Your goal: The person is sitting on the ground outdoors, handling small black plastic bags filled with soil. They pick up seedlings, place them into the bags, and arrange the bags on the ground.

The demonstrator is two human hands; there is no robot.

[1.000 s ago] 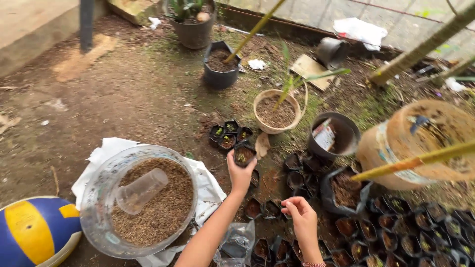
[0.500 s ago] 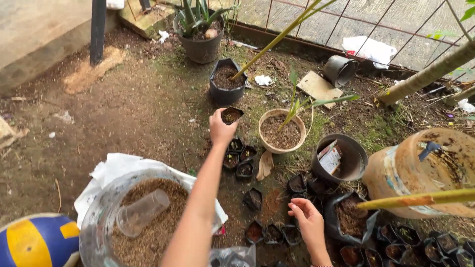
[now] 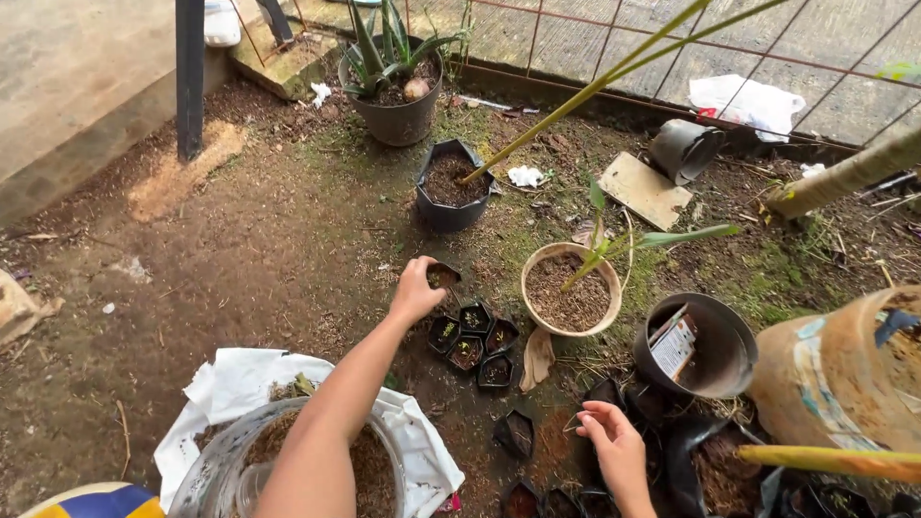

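My left hand (image 3: 415, 291) reaches forward and grips a small black seedling bag (image 3: 442, 276) filled with soil, held at the ground at the far end of a cluster of several like bags (image 3: 472, 338). My right hand (image 3: 614, 446) hovers low near the bottom edge, fingers loosely curled and holding nothing, beside more small black bags (image 3: 517, 434). A clear bowl of brown husk mix (image 3: 369, 463) sits under my left forearm on a white sheet (image 3: 236, 386).
A tan pot with a young plant (image 3: 572, 288), a black soil bag (image 3: 451, 186), a grey pot with a spiky plant (image 3: 395, 82), an empty black pot holding a packet (image 3: 698, 347), an orange-brown bucket (image 3: 844, 369), a ball (image 3: 96, 501), a dark post (image 3: 189, 77).
My left hand carried the small bag away from me and lowered it to the ground beside the far cluster. The view tilted up. My right hand stayed low.
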